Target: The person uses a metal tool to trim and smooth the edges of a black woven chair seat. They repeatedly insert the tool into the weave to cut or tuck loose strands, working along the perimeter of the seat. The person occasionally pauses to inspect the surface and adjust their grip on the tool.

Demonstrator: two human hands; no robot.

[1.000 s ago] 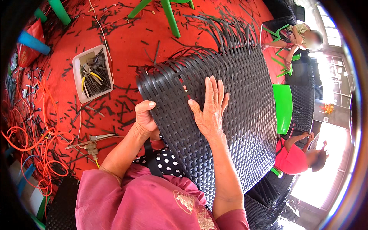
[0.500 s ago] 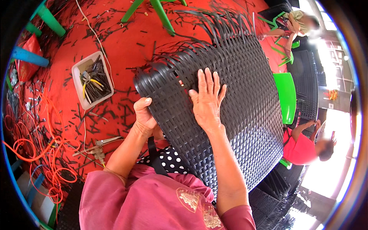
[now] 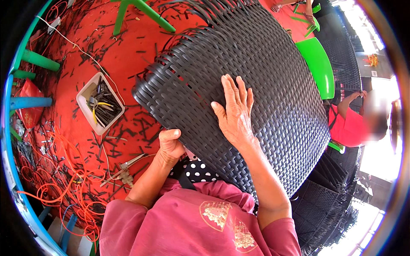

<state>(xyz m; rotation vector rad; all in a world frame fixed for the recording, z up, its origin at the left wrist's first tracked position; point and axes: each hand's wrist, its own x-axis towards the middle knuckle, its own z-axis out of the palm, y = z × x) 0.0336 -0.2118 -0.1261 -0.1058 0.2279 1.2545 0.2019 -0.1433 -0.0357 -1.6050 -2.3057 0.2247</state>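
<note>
A large black woven wicker panel (image 3: 273,98) slants across my lap, its far edge bristling with loose strips. My left hand (image 3: 171,143) grips the panel's near left edge, thumb on top and fingers curled underneath out of sight. Flat on the woven face rests my right hand (image 3: 235,111), its fingers stretched out. A small gap in the weave shows red near the panel's left corner, beyond my hands.
A white tub (image 3: 81,99) of black strips and yellow-handled pliers (image 3: 101,104) sits on the red floor (image 3: 141,47). Orange hose (image 3: 74,183) coils at the left. A green chair (image 3: 318,68) stands beyond the panel; a person in red (image 3: 348,128) sits at the right.
The panel's left corner has swung left and slightly nearer in the view. My left hand has shifted down and right with its edge; my right hand stays flat on the weave.
</note>
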